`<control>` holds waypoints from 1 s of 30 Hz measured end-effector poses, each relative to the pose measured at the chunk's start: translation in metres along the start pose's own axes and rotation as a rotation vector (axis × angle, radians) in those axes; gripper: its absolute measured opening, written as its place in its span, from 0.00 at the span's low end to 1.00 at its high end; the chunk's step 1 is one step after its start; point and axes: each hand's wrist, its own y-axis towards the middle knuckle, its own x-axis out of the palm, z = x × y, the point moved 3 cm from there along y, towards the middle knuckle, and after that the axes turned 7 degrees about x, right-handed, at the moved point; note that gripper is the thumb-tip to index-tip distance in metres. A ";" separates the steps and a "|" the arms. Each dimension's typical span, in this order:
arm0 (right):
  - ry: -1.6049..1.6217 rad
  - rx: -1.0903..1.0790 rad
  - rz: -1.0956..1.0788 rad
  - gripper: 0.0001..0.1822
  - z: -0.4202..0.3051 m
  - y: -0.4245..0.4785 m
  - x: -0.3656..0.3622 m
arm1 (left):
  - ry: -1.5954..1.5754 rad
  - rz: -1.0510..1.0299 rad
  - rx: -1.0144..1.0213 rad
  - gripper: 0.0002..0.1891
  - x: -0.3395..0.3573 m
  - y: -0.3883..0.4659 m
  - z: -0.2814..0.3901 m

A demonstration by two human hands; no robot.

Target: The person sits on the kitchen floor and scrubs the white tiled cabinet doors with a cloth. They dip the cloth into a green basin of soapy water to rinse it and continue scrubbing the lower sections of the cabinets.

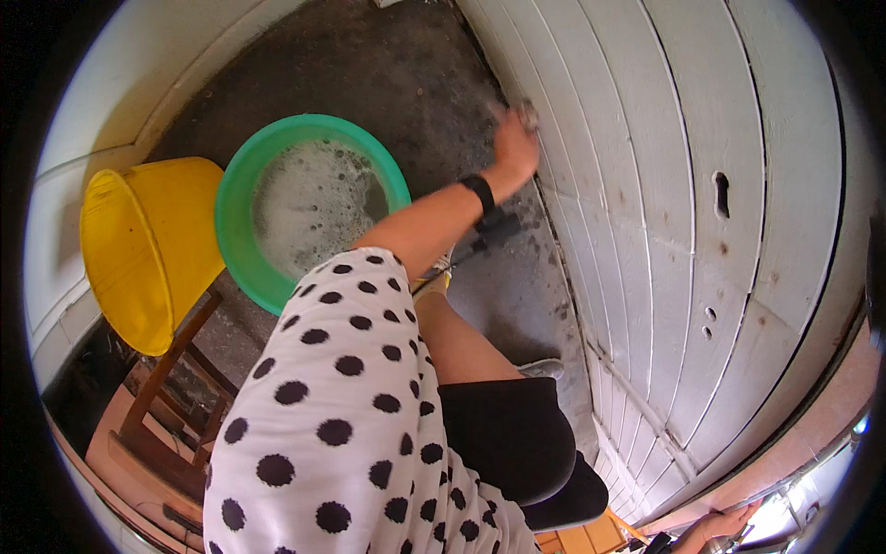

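Observation:
My left hand, with a black band at the wrist, reaches out to the lower part of a white panelled wooden door. Its fingers are closed around a small greyish pad or cloth, blurred and close against the boards. Under my forearm stands a green plastic basin of foamy water. At the lower right rim a hand shows; whose it is and what it holds, I cannot tell. My polka-dot sleeve covers part of the basin.
A yellow plastic bucket lies tipped beside the basin, near a brown wooden chair. Wet spots mark the concrete floor. A blurred dark object shows beneath my wrist. My shoe is near the door's base.

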 end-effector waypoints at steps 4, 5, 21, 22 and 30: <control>-0.054 -0.108 0.001 0.13 -0.011 0.002 0.000 | -0.226 -0.345 0.014 0.11 0.043 -0.077 -0.034; -0.073 -0.166 -0.009 0.13 -0.015 0.001 0.011 | -0.251 -0.379 0.025 0.10 0.048 -0.081 -0.049; 0.548 -0.072 -0.069 0.18 -0.024 0.001 0.021 | -0.323 0.062 -0.003 0.13 -0.088 0.227 -0.011; 0.248 0.084 -0.067 0.18 -0.041 0.005 0.020 | -0.279 0.090 -0.019 0.13 -0.087 0.231 -0.031; -0.233 0.045 -0.200 0.21 -0.054 0.002 0.002 | -0.067 0.063 0.083 0.13 -0.029 0.093 -0.021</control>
